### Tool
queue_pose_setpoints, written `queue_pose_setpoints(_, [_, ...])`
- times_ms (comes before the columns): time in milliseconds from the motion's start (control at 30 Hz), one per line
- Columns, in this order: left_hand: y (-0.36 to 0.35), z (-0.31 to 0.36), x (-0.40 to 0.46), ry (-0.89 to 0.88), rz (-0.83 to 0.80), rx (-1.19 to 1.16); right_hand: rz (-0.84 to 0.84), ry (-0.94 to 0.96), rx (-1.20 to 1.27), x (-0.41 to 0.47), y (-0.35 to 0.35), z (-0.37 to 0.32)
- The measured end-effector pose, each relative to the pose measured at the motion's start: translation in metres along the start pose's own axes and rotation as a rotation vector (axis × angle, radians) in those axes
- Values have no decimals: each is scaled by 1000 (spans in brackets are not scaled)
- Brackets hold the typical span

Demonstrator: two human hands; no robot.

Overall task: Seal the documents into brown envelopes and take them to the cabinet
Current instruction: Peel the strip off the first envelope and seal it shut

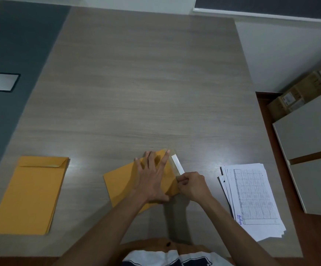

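Observation:
A brown envelope (121,181) lies tilted on the wooden table (136,93) in front of me. My left hand (152,179) presses flat on it with fingers spread. My right hand (192,186) pinches the end of a white peel-off strip (178,164) that runs along the envelope's flap edge on the right. A stack of empty brown envelopes (29,194) rests at the left of the table. A fanned pile of printed documents (253,200) with table grids lies at the right.
Grey cabinet units (309,131) stand to the right of the table, over a reddish floor. Cardboard boxes (305,89) with labels sit behind them. A dark grey panel (12,54) borders the table's left side.

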State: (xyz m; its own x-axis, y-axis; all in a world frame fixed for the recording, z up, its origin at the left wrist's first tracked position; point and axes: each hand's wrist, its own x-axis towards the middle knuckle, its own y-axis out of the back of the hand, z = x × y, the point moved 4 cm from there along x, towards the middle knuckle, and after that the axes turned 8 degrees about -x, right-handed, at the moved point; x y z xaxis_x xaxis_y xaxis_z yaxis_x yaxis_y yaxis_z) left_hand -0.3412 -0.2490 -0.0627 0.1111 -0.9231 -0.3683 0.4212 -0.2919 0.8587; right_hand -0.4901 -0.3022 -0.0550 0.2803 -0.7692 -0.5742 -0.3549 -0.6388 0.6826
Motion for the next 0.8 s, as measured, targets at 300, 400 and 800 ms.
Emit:
queue_pose_setpoints(300, [1, 3, 0, -26, 23, 7, -188, -98, 17, -1, 4, -7])
queue_pose_setpoints(400, [-2, 0, 1, -20, 22, 9, -199, -107, -65, 2, 2, -7])
queue_pose_setpoints(800, [0, -8, 21, -34, 56, 134, 106, 132, -239, 43, 26, -18])
